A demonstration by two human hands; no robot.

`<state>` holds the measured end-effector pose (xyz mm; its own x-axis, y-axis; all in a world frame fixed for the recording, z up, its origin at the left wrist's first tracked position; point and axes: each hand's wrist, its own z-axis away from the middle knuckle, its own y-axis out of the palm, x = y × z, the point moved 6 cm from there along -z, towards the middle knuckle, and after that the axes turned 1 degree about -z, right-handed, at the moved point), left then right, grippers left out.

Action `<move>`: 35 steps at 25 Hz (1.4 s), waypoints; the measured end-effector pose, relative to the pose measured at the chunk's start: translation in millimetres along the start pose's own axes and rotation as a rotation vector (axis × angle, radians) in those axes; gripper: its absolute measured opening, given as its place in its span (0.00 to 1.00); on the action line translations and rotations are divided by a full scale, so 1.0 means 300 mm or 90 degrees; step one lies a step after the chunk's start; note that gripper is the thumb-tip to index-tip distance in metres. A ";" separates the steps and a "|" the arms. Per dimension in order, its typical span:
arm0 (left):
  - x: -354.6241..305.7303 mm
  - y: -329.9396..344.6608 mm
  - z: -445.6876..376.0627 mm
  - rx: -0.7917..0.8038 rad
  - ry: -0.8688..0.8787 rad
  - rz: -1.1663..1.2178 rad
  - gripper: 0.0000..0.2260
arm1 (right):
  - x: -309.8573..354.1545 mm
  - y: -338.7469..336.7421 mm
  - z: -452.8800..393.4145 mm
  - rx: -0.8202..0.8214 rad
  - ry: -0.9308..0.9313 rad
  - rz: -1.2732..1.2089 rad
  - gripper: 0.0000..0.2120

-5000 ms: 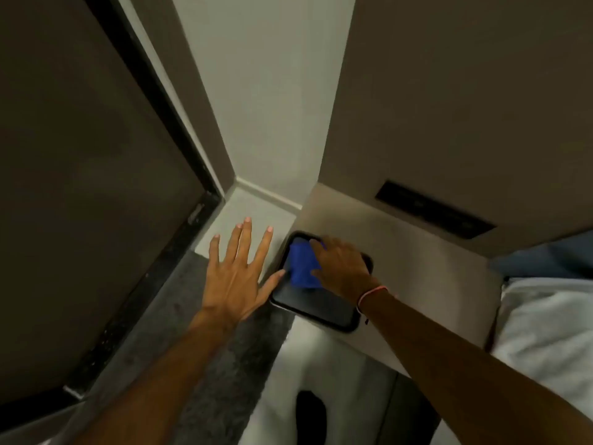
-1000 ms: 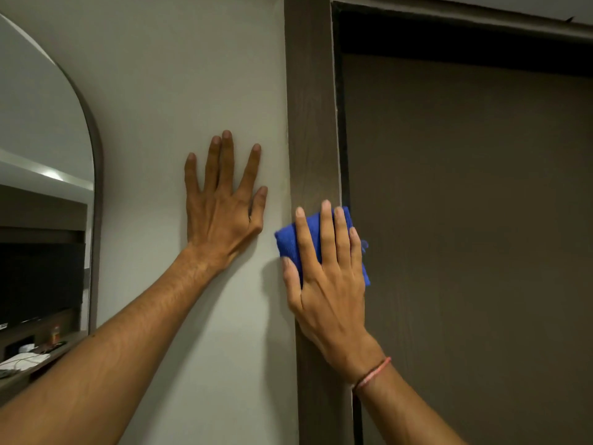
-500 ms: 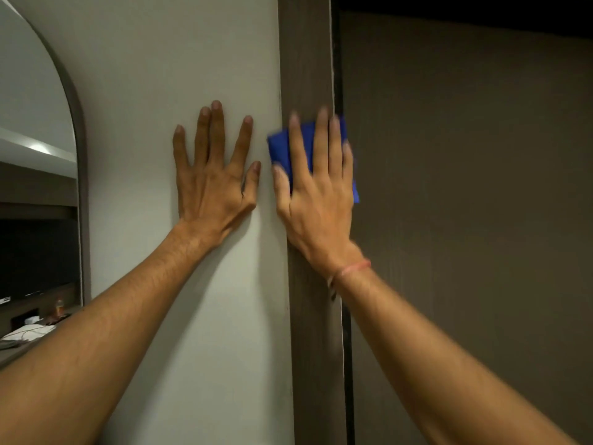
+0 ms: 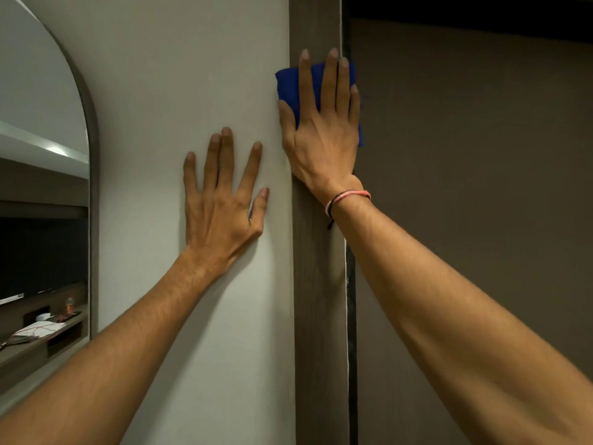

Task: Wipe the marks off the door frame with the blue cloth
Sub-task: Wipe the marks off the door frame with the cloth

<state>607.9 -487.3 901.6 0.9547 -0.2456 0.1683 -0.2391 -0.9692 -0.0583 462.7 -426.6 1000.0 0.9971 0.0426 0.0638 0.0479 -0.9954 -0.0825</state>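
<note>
A brown wooden door frame runs vertically through the middle of the view. My right hand presses a folded blue cloth flat against the frame, high up, with its fingers spread over the cloth. The cloth sticks out to the left of the hand and at its right edge. My left hand lies flat and open on the pale wall, lower than the right hand and just left of the frame. No marks can be made out on the frame.
A dark brown door fills the right side behind the frame. An arched mirror hangs on the wall at far left, reflecting a shelf with small items.
My right hand has slid the cloth higher up the frame over the last second. My left hand stays on the wall. Five seconds ago the right hand held the cloth low over a dark tray.
</note>
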 end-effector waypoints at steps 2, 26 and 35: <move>-0.008 -0.004 0.030 0.001 0.001 0.000 0.31 | -0.009 0.001 0.162 -0.032 -0.001 -0.013 0.33; -0.067 -0.005 0.511 0.094 -0.011 0.008 0.31 | -0.069 0.052 1.126 0.109 0.029 0.055 0.33; -0.058 0.008 0.546 0.078 0.001 -0.026 0.31 | -0.032 0.055 0.601 -0.029 0.064 0.028 0.31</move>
<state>619.6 -482.9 737.4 0.9629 -0.2058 0.1743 -0.1763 -0.9694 -0.1705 464.8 -427.9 818.8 0.9870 -0.0082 0.1605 -0.0015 -0.9991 -0.0421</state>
